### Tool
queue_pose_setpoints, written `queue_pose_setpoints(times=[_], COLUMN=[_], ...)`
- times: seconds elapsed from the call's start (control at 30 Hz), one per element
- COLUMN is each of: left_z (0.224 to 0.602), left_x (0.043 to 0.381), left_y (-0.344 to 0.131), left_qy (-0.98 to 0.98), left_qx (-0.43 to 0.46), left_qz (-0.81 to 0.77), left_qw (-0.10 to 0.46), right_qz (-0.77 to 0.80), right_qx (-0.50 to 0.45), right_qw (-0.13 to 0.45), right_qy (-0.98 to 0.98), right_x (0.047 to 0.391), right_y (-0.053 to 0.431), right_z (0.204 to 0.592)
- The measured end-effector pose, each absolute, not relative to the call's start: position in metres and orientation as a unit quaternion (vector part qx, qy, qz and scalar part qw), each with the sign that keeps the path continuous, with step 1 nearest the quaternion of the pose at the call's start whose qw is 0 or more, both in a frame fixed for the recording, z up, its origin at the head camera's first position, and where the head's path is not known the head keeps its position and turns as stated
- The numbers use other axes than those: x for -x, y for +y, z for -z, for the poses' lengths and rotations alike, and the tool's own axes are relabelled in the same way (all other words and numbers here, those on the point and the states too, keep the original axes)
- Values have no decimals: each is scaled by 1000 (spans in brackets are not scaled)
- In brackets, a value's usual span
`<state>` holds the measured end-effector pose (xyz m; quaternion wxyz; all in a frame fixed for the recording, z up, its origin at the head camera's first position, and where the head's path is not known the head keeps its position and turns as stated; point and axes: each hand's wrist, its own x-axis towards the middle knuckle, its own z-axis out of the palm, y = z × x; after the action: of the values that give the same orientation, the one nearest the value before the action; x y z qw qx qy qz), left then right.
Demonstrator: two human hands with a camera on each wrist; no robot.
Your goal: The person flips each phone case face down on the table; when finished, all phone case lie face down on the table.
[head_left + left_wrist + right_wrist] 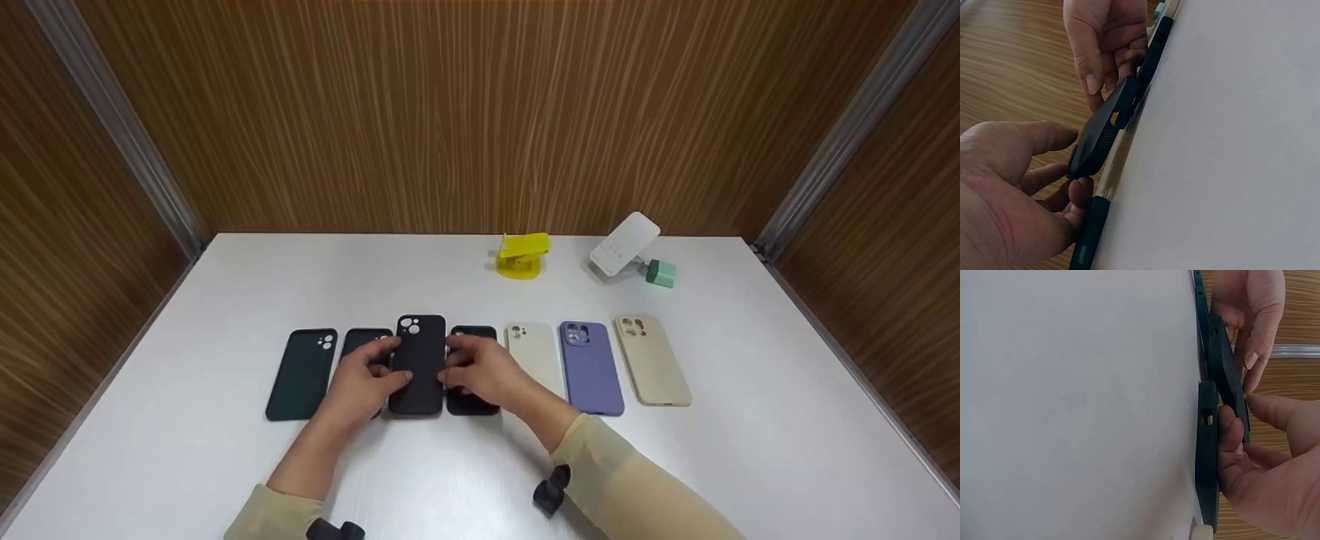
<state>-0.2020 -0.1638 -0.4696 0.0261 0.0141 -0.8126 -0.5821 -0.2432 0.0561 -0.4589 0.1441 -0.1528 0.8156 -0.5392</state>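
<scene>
In the head view a black phone case (418,375), camera cut-outs at its upper left, is held by its long sides between both hands. My left hand (365,379) grips the left side, thumb above and fingertips at the edge. The right side is held by my right hand (484,369). In both wrist views the case (1098,138) (1227,371) is tilted and raised off the table. Another black case (474,405) lies partly hidden under my right hand. A dark case (364,341) is partly covered by my left hand.
A dark green case (302,375) lies at the row's left end. On the right lie a cream case (534,352), a purple case (592,371) and a beige case (654,364). Behind stand a yellow phone stand (521,256), a tilted white stand (625,244) and a green block (661,273).
</scene>
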Motion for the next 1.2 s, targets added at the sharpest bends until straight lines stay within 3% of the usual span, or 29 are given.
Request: queue_pose_setpoints(times=[0.63, 1.2], left_z=[470, 474], left_x=[204, 204], left_y=[-162, -163], left_qy=[-818, -820], left_qx=[-27, -29], left_qz=[575, 571], left_qw=[-6, -3], right_qz=[536, 537], right_qx=[165, 154], right_qw=[143, 151], right_qy=[816, 815], right_x=[246, 248], right_y=[57, 58], right_z=[460, 464])
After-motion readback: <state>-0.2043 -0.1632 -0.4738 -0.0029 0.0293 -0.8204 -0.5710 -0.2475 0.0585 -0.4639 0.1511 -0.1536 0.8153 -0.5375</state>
